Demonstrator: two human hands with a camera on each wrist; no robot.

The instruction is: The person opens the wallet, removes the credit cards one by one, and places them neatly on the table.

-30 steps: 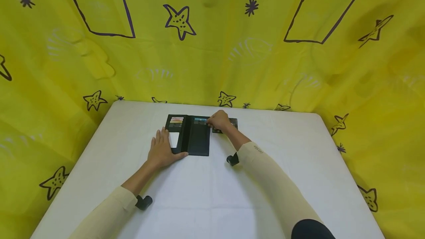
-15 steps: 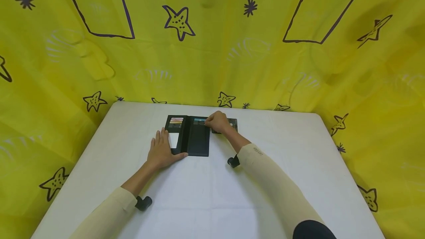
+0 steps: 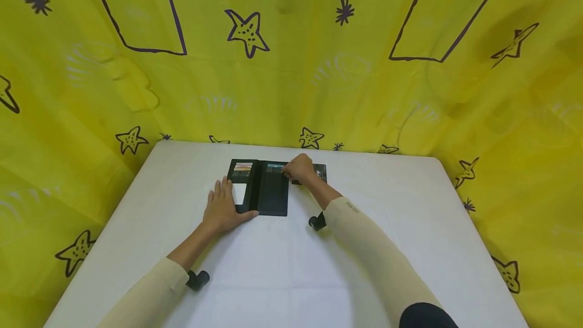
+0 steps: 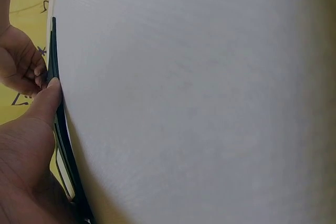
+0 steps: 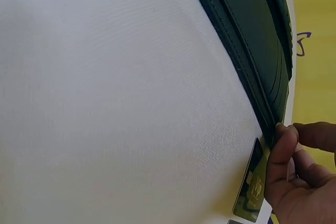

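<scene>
A dark green bifold wallet (image 3: 273,194) lies spread on the white table, with several cards (image 3: 242,166) in its left slots and a blue-edged card (image 3: 275,165) in the right ones. My left hand (image 3: 220,209) rests with straight fingers across the wallet's left side, its thumb along the near edge. With curled fingers, my right hand (image 3: 299,168) pinches the wallet's far right corner beside the blue-edged card. In the right wrist view, thumb and forefinger meet at that corner; what lies between the fingertips is hidden. A white insert (image 3: 239,194) shows in the left half.
Just right of the wallet, partly under my right hand, lies a dark card (image 5: 251,187) with light print. The white-covered table (image 3: 387,206) ends at a yellow curtain (image 3: 282,90) with dark star drawings. Small black wrist cameras (image 3: 198,280) hang under both sleeves.
Hardly anything differs: my right fingers shift slightly at the wallet's corner. My left hand and the wallet stay in place.
</scene>
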